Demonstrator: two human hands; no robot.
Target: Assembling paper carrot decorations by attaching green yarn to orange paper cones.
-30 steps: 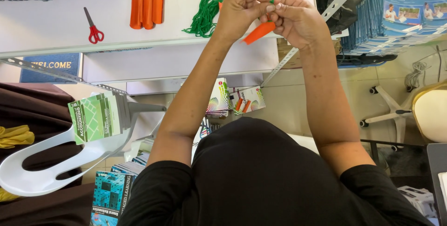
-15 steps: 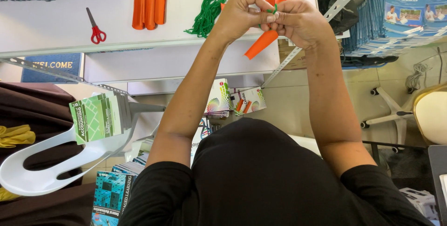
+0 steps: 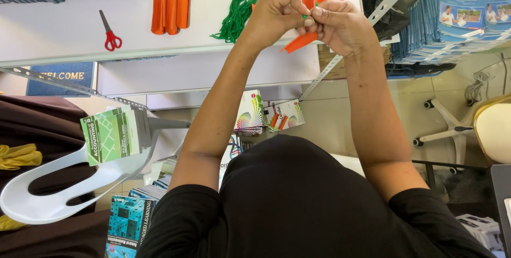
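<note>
Left hand: fingers closing tighter than a moment ago, pinching the green cord.
Right hand: fingers curled shut, gripping the orange strip, now tilting flatter.

- One pair of red-handled scissors on the bench.
- Three orange pieces lying side by side.
- One orange strip held up in two hands: left hand, right hand.
- Two heaps of green cord.
- One white plastic chair.
</note>
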